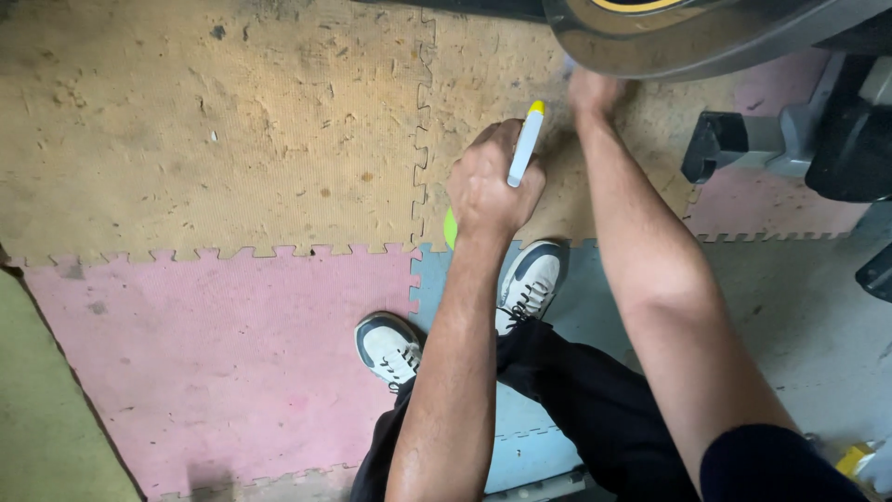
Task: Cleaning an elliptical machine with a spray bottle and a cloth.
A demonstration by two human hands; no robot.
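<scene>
My left hand (488, 186) is closed around a slim white tool with a yellow tip (525, 144), held upright over the worn tan foam mat (232, 130); a bit of bright green shows below the fist. Further out, my right hand (595, 91) reaches to the lower edge of a large dark rounded wheel-like part (688, 42) at the top; its fingers are blurred and partly hidden under that part, so what they grip is unclear. My two white and dark shoes (390, 346) stand on the pink and blue mats below.
Interlocking foam mats cover the floor: tan at the back, pink (214, 353) at the left front, blue (576, 307) under my feet. A black and grey metal stand (771, 139) sits at the right. A yellow object (855, 457) lies at the bottom right corner.
</scene>
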